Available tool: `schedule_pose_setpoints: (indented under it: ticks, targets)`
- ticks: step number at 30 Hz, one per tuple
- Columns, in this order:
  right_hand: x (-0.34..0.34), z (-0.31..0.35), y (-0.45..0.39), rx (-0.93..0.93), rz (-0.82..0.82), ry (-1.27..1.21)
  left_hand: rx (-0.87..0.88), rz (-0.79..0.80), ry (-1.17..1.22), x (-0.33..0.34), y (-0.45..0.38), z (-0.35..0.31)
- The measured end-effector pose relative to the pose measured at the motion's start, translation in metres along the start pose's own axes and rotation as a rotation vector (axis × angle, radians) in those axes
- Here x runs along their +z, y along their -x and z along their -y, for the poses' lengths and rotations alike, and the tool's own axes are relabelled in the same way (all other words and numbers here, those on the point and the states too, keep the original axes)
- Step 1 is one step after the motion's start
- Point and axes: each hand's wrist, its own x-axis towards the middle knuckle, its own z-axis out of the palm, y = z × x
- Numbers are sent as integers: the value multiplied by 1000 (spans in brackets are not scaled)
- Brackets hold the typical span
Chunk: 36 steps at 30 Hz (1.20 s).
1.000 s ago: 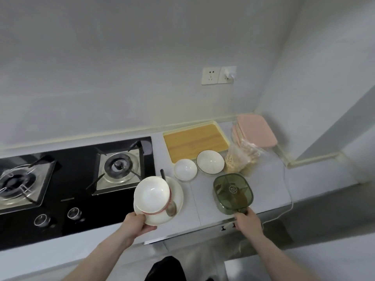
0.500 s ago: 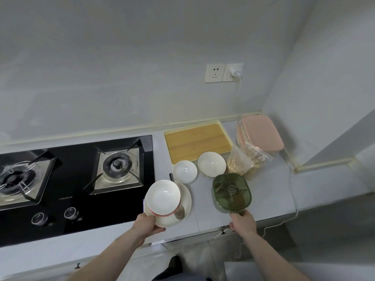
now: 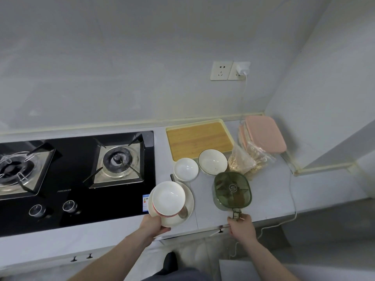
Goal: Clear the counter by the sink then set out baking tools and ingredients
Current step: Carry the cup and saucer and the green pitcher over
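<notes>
With the left hand (image 3: 154,222) gripping the near rim of the plate (image 3: 187,201) that carries a bowl (image 3: 168,199) and spoon (image 3: 183,211), and the right hand (image 3: 241,222) pinching the green container (image 3: 232,191) by its handle, both at the counter (image 3: 269,191) front edge, lifting level seems wise, since bowls crowd behind while open room lies to the right.

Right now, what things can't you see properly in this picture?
- Spoon, head view: mostly hidden under the stacked bowl.
- Left burner: cut off by the frame edge.
- Green container contents: blurred by its tinted lid.
- Its handle: covered by the right hand.
</notes>
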Motion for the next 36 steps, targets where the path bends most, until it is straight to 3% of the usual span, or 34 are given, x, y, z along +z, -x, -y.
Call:
schedule_pose_setpoints:
  ticks: [7,14,21,36]
  targets:
    - [3,9,30,-17,-9,-58,-4,-13,-41,1,8,10]
    - [23,-24,-16,-42,-32,-58,-7,28,-19,9,5,13]
    - [8,16,31,-80,-15,37,-43,41,-21,21,-1,14]
    - [20,23,18,-161,17,324,-134,65,69,23,-16,6]
